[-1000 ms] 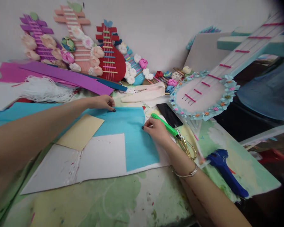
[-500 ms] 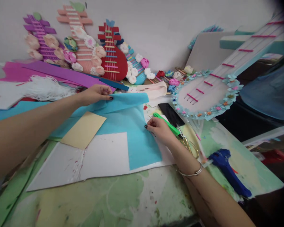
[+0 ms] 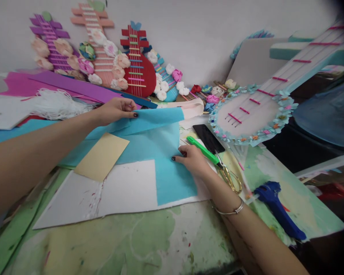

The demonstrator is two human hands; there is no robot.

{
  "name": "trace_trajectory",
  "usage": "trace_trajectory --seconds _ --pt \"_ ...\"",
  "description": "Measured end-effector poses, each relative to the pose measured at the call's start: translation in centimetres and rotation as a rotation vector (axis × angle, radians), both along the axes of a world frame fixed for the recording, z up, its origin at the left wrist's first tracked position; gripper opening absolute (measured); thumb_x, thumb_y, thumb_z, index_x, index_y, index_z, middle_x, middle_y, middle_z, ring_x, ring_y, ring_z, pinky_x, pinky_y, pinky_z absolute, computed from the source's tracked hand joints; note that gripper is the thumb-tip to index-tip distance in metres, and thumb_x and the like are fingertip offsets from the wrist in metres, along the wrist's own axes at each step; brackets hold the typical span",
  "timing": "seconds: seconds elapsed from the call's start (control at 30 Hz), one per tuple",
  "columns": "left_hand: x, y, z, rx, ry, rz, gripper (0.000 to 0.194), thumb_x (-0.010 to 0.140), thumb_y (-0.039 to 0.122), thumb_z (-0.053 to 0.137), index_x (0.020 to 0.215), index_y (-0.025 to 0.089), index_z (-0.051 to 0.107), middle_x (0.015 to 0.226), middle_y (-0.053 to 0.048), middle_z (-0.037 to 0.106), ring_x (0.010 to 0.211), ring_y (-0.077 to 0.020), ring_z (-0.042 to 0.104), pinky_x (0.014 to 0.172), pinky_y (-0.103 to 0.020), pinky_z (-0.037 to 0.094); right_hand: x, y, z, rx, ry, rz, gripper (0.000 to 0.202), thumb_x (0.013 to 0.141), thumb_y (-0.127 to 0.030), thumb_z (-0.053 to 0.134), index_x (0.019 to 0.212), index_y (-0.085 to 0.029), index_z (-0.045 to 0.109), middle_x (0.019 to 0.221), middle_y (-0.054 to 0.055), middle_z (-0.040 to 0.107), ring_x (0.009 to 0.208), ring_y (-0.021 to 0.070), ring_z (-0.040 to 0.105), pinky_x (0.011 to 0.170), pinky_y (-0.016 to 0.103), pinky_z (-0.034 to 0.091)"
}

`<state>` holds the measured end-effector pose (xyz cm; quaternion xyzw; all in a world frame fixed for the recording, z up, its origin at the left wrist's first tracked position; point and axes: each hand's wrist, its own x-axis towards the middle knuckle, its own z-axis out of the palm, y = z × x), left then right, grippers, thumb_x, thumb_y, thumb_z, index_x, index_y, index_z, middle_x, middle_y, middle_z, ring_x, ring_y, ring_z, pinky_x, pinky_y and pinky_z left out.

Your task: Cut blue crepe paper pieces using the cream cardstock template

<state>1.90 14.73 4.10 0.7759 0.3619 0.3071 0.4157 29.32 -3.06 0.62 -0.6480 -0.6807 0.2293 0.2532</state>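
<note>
A sheet of turquoise paper (image 3: pixel 143 141) lies over a white board (image 3: pixel 129 191), its far part folded over and lifted. My left hand (image 3: pixel 117 110) pinches that raised fold at its left part. At the sheet's right edge, my right hand (image 3: pixel 190 158) is closed on the paper, thumb and fingers together. A beige card (image 3: pixel 102 156) rests partly on the turquoise paper and partly on the board. Just right of my right hand are a green cutter (image 3: pixel 202 149), gold-handled scissors (image 3: pixel 231 177) and a black phone (image 3: pixel 208 138).
Paper lutes, including a red one (image 3: pixel 140 76), lean on the wall. A large flower-rimmed lute (image 3: pixel 249 114) stands at the right. A blue glue gun (image 3: pixel 281 210) lies near the right edge. White strings (image 3: pixel 55 105) and purple sheets (image 3: pixel 74 88) are at the left.
The raised turquoise fold has risen slightly and shifted right. My right hand has moved a little left along the sheet's edge, and its fingers now bear on the paper.
</note>
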Motion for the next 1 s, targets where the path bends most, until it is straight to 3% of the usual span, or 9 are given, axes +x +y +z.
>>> trace_trajectory --seconds 0.17,0.53,0.9,1.0 --pt "-0.2 0.2 -0.3 0.0 0.003 0.001 0.052 0.061 0.053 0.083 0.082 0.017 0.051 0.064 0.007 0.055 0.064 -0.0085 0.046 0.059 -0.021 0.036 -0.2 -0.2 0.1 0.016 0.001 0.01 0.036 0.074 -0.018 0.066 0.057 -0.021 0.034 0.06 -0.005 0.036 0.061 0.0127 0.036 0.057 0.027 0.022" --pt "-0.4 0.3 -0.2 0.029 -0.009 0.028 0.048 0.061 0.048 0.083 0.08 0.017 0.052 0.067 0.005 0.055 0.066 -0.0093 0.046 0.061 -0.022 0.036 0.1 -0.2 0.4 -0.023 0.009 0.016 0.037 0.077 -0.026 0.066 0.057 -0.021 0.035 0.056 -0.006 0.033 0.057 0.0116 0.034 0.055 0.027 0.022" --pt "-0.1 0.0 0.0 0.015 -0.011 0.038 0.048 0.058 0.049 0.084 0.079 0.017 0.053 0.067 0.004 0.056 0.066 -0.0096 0.047 0.061 -0.023 0.038 1.1 -0.6 0.9 -0.074 0.16 0.069 0.027 0.075 -0.024 0.072 0.058 -0.019 0.051 0.056 -0.001 0.051 0.061 0.016 0.051 0.056 0.028 0.039" --pt "-0.1 0.0 0.0 0.019 -0.005 0.052 0.047 0.059 0.047 0.083 0.079 0.017 0.053 0.068 0.004 0.056 0.066 -0.0094 0.047 0.061 -0.023 0.038 1.3 -0.8 0.9 -0.07 0.19 0.046 0.029 0.068 -0.025 0.079 0.056 -0.019 0.053 0.056 0.0 0.054 0.06 0.017 0.054 0.056 0.028 0.042"
